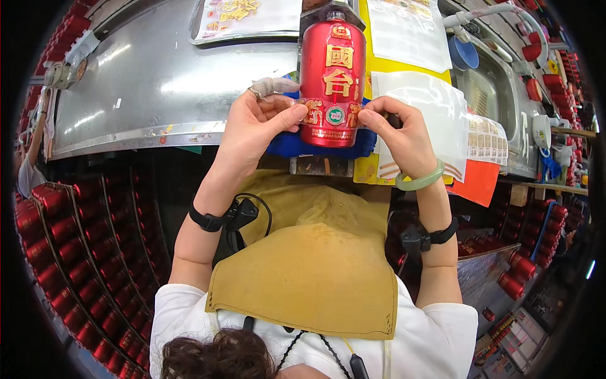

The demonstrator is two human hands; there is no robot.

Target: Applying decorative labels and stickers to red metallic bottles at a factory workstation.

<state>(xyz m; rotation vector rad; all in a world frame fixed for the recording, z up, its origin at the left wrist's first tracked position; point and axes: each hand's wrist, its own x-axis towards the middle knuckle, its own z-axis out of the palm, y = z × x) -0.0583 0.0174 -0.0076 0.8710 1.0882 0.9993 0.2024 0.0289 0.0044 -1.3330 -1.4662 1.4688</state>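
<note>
A glossy red bottle [315, 69] with raised gold characters lies in front of me on a blue cloth [284, 146], its neck pointing away. Across its lower part runs a clear decal strip [320, 114] with gold ornaments and a round green emblem. My left hand [262, 117] pinches the strip's left end between thumb and fingers, close against the bottle; one of its fingers is wrapped in a pale covering. At the right end, my right hand [398, 129] pinches the strip the same way. The fingertips partly hide both ends.
On the steel bench [151, 88] stands a tray [252, 31] with gold decals. Yellow board [404, 60], clear-film sheets [420, 104], a decal sheet [489, 140] and red paper [476, 183] lie right. Beyond are a sink [495, 82] and blue bowl [464, 54]. Racked red bottles [82, 265] stand left.
</note>
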